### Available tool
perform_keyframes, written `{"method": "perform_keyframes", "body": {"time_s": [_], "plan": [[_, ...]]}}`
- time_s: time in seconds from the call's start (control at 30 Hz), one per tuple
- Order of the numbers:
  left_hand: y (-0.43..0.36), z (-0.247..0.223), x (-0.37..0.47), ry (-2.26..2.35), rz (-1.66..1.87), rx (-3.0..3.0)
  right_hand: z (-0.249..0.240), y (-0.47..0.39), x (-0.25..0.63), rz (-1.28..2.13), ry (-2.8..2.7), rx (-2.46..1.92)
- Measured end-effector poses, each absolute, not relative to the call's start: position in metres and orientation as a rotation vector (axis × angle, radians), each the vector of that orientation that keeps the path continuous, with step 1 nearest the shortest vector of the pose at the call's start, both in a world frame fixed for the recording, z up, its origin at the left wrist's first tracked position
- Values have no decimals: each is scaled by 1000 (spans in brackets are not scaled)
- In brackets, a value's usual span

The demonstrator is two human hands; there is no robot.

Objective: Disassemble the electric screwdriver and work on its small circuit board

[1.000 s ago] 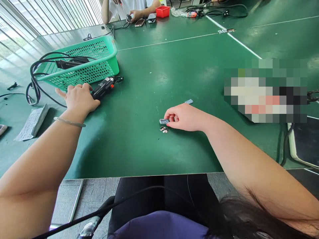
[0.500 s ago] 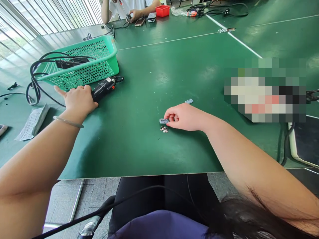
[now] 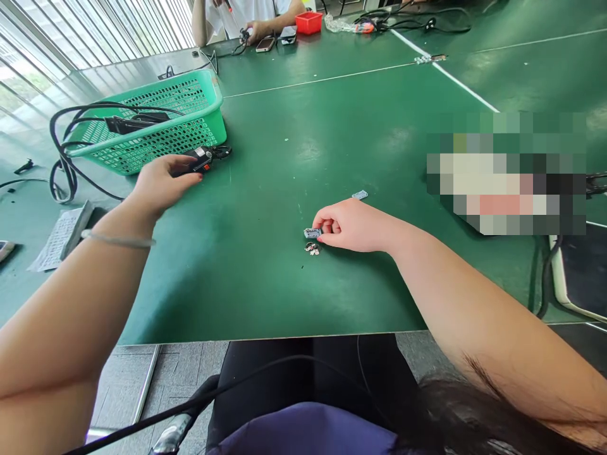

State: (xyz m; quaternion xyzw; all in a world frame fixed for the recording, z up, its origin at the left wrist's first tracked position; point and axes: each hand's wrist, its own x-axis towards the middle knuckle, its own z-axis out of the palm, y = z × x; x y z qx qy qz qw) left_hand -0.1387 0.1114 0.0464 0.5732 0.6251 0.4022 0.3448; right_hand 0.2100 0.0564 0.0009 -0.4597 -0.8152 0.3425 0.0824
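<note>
Slatted blinds (image 3: 128,28) fill the view between 10 and 11 o'clock, beside a green counter (image 3: 265,284) crossed by pale lines. Taking the block under the right hand as the clock's centre, a green perforated basket (image 3: 215,126) stands at 10 o'clock, with black cables (image 3: 73,180) looping over its far-left end.

Against the basket's near side, the left hand (image 3: 164,180) is wrapped round a black device (image 3: 202,158), fingers over the top and thumb along the near side. The device's corded end points toward 2 o'clock; whether it is raised off the surface I cannot tell.

At the centre, the right hand (image 3: 348,224), its forearm toward 4 o'clock, pinches a small grey block (image 3: 312,233) between thumb and fingers. Small metal pieces (image 3: 312,249) lie just at the block's 6 o'clock, and a flat grey piece (image 3: 360,194) lies near it at 2 o'clock.

Farther out, a paper packet (image 3: 61,237) lies at 9 o'clock, a red tray (image 3: 308,23) at 12, and a phone (image 3: 265,44) between 11 and 12, close to a co-worker's hand (image 3: 259,30). Pixelation hides whatever lies toward 3 o'clock.
</note>
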Motion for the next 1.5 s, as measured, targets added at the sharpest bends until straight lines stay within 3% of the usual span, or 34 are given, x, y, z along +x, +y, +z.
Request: {"method": "perform_keyframes", "body": {"time_s": [0.13,0.27,0.5,0.9,1.17,1.5], "plan": [[70,54,-95,1175,918,1139,1,56,209,1025,-2437,-1372],[53,52,-74,1066,847,1092,3,55,207,1013,-2432,-1388],[44,41,-36,1202,896,1308,4,54,207,960,-2463,-1378],[25,7,-2,1425,524,2032,10,48,205,824,-2523,-1397],[31,2,1,1424,613,1890,13,44,206,757,-2439,-1403],[37,-4,-7,1435,683,1705,-1,51,203,992,-2493,-1366]]}}
